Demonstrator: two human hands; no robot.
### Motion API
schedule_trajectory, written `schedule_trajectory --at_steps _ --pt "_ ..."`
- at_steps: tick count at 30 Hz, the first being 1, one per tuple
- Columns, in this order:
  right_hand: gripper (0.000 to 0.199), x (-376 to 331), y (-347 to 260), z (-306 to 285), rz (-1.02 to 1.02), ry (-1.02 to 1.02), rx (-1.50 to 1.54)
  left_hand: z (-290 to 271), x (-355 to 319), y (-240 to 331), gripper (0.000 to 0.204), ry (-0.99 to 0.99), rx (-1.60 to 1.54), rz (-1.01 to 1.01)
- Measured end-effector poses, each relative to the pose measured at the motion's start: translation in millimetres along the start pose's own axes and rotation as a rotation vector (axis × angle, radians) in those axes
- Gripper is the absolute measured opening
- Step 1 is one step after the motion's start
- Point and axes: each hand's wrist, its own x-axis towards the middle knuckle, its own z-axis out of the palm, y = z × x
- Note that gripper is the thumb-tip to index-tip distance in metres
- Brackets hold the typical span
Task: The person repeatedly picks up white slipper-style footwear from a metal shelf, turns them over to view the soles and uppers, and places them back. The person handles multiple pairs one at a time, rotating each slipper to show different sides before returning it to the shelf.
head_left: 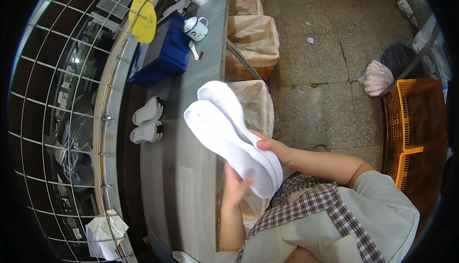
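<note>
A pair of white shoe soles lies one beside and partly over the other, tilted above the edge of the grey workbench [184,186]. My left hand [233,185] holds the nearer shoe sole [222,136] by its lower end, thumb on the inner face; the fingers behind it are hidden. On the right edge, my right hand [275,148] grips the pair with its thumb on the farther shoe sole [233,104]. Both soles look plain white, with raised rims. Two smaller white perforated shoe pieces [146,125] rest on the bench to the left.
A blue bin [167,52], a lidded white mug [196,27] and a white spoon [193,50] stand farther along the bench. A wire grid [71,76] bearing a yellow sole-shaped piece [143,12] borders the left. Lined baskets [253,33] flank the bench; orange crates [406,124] stand right.
</note>
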Motion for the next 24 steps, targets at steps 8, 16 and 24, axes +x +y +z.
schedule_trajectory --at_steps 8,16,24 --pt "0.061 -19.3 -51.9 -4.1 0.052 0.084 -0.012 60.6 70.7 -15.4 0.048 0.264 -0.547 -0.004" --pt "0.059 -18.7 -56.7 3.5 0.156 0.218 -0.145 75.5 69.2 -17.3 0.052 0.151 -0.714 0.05" --pt "0.056 -13.4 -54.8 17.4 0.356 0.459 -0.102 76.6 62.0 -26.9 0.036 0.318 -0.727 -0.066"
